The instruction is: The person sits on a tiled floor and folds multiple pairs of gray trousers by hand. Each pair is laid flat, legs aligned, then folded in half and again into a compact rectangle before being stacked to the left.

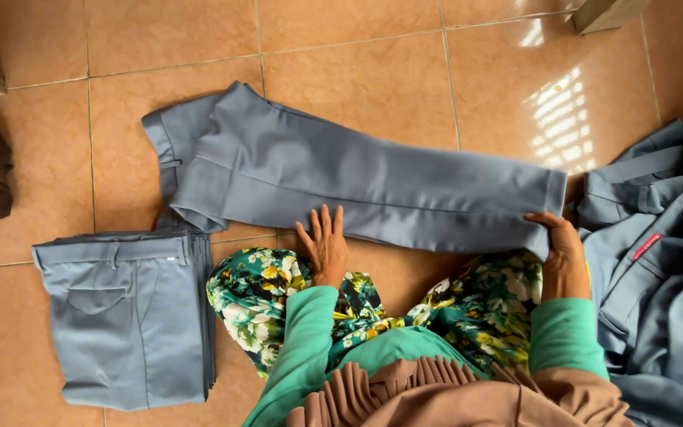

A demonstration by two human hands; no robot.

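On the tiled floor [373, 71], grey trousers [341, 178] lie flat; left hand [324, 243] presses open-palmed mid-leg, right hand [563, 249] pinches the hem. Loose grip there, and I reckon the legs slide out of line. Folded stack [128, 316] sits left.

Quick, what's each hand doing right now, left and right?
Left hand: open, fingers spread, pressing flat on the grey trousers.
Right hand: closed, gripping the trousers' hem.
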